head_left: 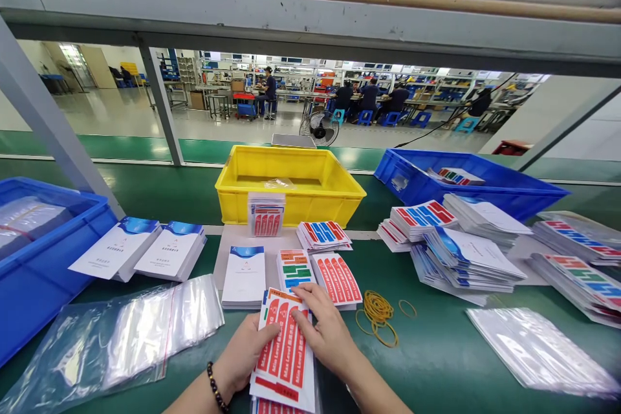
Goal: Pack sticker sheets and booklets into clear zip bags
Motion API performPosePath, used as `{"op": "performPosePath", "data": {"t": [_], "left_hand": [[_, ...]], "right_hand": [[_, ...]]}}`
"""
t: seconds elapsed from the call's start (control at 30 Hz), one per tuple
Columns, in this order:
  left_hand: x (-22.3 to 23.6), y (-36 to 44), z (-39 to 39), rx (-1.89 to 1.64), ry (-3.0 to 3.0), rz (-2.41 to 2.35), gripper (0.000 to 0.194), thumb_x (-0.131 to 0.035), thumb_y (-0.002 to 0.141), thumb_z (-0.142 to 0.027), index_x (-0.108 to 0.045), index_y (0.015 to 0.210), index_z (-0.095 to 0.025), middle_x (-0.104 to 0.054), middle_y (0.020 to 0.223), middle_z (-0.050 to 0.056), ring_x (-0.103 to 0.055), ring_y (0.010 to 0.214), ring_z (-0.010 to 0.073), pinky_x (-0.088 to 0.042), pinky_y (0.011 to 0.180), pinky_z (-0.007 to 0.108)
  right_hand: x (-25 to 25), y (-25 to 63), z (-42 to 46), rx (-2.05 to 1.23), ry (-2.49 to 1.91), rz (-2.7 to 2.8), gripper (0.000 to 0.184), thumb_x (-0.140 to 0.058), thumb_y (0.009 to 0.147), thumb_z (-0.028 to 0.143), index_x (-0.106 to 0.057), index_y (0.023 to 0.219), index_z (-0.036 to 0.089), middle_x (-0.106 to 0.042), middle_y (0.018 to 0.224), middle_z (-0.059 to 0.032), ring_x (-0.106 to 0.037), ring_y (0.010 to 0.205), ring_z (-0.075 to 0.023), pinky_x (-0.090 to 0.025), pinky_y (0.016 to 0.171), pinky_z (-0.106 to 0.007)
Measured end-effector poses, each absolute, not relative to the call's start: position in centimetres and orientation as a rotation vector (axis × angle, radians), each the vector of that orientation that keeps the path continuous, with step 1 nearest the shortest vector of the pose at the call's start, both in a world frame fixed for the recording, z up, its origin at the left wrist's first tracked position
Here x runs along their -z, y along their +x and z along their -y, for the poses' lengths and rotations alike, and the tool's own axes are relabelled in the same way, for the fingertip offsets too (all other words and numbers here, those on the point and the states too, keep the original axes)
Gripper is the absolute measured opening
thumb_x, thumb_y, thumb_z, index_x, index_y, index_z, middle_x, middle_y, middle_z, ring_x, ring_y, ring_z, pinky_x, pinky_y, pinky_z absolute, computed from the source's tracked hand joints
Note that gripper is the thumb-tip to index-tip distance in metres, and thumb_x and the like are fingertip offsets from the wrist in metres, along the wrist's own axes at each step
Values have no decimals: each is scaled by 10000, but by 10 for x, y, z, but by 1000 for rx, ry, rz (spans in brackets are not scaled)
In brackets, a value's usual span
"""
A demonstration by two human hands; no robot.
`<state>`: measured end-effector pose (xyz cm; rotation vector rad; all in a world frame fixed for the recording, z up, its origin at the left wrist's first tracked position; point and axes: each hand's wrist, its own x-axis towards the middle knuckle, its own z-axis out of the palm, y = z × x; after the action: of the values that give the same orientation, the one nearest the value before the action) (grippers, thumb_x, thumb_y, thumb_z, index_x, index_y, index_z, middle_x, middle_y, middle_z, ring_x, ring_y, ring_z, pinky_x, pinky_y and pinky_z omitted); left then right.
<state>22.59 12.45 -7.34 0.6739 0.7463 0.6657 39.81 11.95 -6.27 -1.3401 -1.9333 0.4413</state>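
Observation:
My left hand [245, 349] grips a small stack of red-and-white label sheets [286, 356] by its left edge, thumb on top. My right hand [327, 330] pinches the stack's upper right side, its fingers over the top edge. Below the stack, the edge of another red-printed sheet shows, partly hidden. Just beyond my hands lie a pile of white booklets [244, 278], multicolour label sheets [295, 268] and more red label sheets [338, 278]. A further pile of red-and-blue label sheets [323, 234] sits behind them. Yellow rubber bands [378, 310] lie right of my right hand.
A yellow bin [291, 206] stands ahead, a bagged label pack [266, 215] leaning against it. Blue bins [48, 252] flank both sides. Clear plastic bags [140, 330] lie left, others [538, 349] right. Booklet stacks [473, 262] crowd the right. A shelf beam [310, 13] crosses above; people sit beyond.

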Motion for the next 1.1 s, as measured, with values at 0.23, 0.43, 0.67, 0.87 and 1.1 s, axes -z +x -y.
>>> {"op": "performPosePath", "data": {"t": [0.23, 0.43, 0.67, 0.87, 1.1], "left_hand": [[74, 225, -125, -611, 780, -730, 364, -688, 665, -380, -570, 850, -89, -668, 800, 129, -637, 682, 208, -462, 727, 342], [69, 221, -125, -598, 913, -789, 427, -636, 686, -455, -566, 912, -99, -662, 833, 119, -627, 734, 225, -461, 710, 329], [62, 213, -131, -685, 1554, -1010, 229, -525, 765, -321, -605, 880, -140, -624, 812, 48, -547, 730, 178, -391, 649, 242], [57, 212, -131, -522, 1930, -985, 147, -471, 723, -136, -589, 639, -161, -545, 678, 9, -490, 682, 139, -335, 636, 220], [55, 212, -131, -641, 1759, -909, 134, -487, 754, -168, -611, 705, -159, -493, 883, 41, -493, 841, 155, -372, 784, 247]], "right_hand": [[61, 394, -120, -844, -1272, 1912, 304, -429, 834, 236, -556, 1108, 196, -517, 1010, -78, -504, 958, -183, -407, 862, -329], [67, 402, -125, -1275, -1251, 1501, 240, -554, 720, 245, -538, 945, 161, -575, 877, -43, -551, 798, -165, -448, 727, -292], [63, 423, -140, -1276, -1215, 907, 392, -728, 572, 422, -508, 756, 154, -561, 623, 14, -516, 513, -104, -423, 479, -218], [60, 429, -144, -1130, -1137, 630, 503, -776, 510, 427, -497, 837, 165, -610, 702, -11, -549, 502, -115, -444, 435, -224], [65, 431, -141, -1173, -1265, 788, 511, -748, 544, 464, -543, 885, 144, -595, 640, -2, -565, 521, -135, -468, 473, -252]]}}
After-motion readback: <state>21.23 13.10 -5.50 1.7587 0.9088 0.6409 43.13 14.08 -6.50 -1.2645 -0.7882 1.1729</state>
